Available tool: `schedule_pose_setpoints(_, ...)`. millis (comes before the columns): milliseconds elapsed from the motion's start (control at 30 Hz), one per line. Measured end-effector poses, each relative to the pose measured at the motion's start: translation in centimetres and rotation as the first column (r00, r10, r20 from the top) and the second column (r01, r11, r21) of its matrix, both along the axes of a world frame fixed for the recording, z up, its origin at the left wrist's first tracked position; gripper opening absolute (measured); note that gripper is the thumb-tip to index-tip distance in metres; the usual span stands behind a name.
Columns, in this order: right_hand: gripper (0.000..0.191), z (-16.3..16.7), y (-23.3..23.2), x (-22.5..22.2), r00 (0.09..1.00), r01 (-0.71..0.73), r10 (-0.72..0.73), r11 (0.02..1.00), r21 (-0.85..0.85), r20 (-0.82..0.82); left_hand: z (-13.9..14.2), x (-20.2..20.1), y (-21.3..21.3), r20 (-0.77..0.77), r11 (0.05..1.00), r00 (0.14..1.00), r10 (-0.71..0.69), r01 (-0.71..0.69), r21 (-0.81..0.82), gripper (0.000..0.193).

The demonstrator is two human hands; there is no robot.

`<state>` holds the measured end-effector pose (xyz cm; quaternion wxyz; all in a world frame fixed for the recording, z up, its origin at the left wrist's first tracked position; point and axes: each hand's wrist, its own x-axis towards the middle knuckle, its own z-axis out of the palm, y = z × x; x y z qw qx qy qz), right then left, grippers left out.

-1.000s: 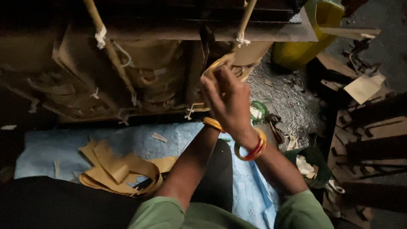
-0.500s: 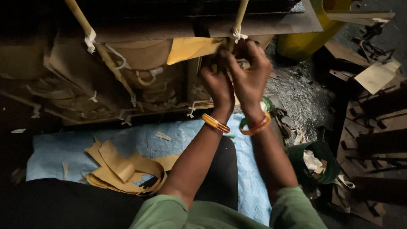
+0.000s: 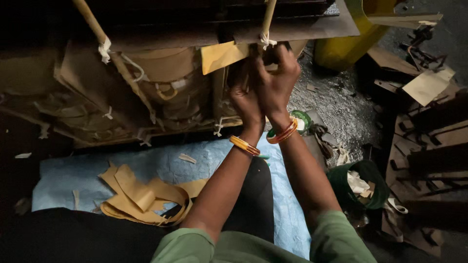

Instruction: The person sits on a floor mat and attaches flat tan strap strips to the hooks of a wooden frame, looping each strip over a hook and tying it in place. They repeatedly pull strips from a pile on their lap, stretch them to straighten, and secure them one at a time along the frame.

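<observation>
Yellow card strip [image 3: 222, 56] juts left from both raised hands, just under a tied bamboo stick [image 3: 267, 22]. Left hand [image 3: 246, 100] and right hand [image 3: 277, 80] press together, fingers closed on its end.

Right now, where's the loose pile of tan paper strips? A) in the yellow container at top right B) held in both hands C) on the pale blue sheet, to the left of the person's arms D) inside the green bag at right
C: the pile of tan paper strips lies on the pale blue sheet, left of the arms, while the left hand and right hand are raised at the yellow paper piece by the stick.
</observation>
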<state>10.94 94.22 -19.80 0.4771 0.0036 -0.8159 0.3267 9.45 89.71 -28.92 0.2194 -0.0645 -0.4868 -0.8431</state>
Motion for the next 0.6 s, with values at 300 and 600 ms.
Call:
schedule_pose_setpoints(300, 0.038, 0.2, -0.4, -0.4, 0.997, 0.050, -0.047, 0.998, 0.046, -0.067, 3.7, 6.1, -1.8, -0.109, 0.994, 0.994, 0.027, -0.038, -0.102, 0.050)
schedule_pose_setpoints(600, 0.036, 0.5, -0.4, 0.5, 0.997, -0.048, 0.047, 0.999, -0.018, -0.067, 4.9, 6.3, -3.2, -0.238, 0.916, 0.971, 0.001, -0.096, -0.390, 0.072)
